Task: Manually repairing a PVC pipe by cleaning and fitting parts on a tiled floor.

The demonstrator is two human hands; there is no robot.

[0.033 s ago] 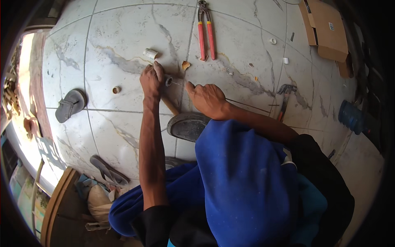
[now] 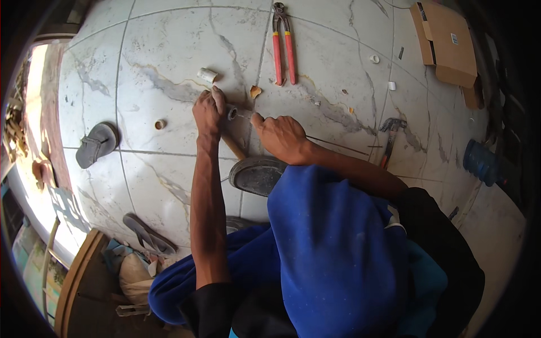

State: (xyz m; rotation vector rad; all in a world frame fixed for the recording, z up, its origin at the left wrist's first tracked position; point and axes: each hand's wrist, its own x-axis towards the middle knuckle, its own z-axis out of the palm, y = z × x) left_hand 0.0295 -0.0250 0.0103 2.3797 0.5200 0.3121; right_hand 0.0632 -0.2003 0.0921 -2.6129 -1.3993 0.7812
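Observation:
My left hand (image 2: 208, 112) is closed around a short grey pipe fitting (image 2: 231, 112), its round open end facing right. A wooden handle (image 2: 232, 145) runs from beneath that hand toward a dark sandal (image 2: 256, 176). My right hand (image 2: 282, 135), fingers curled, grips something thin and pale at the fitting's open end; what it is I cannot make out. A thin rod (image 2: 338, 145) lies just right of it. Above my left hand is a white pipe piece (image 2: 207, 74), with a brown fragment (image 2: 255, 92) near the fitting and a small ring (image 2: 160, 124) to the left.
Red-handled pincers (image 2: 276, 56) lie ahead on the tiled floor (image 2: 158, 45), a hammer (image 2: 390, 135) to the right. Further out are a cardboard box (image 2: 451, 50), a blue water jug (image 2: 482, 163) and loose sandals (image 2: 98, 143). Wooden boards (image 2: 79, 270) stand at lower left.
My right hand has shifted very slightly left, toward the fitting. My left hand and the fitting sit marginally lower and further right in the picture.

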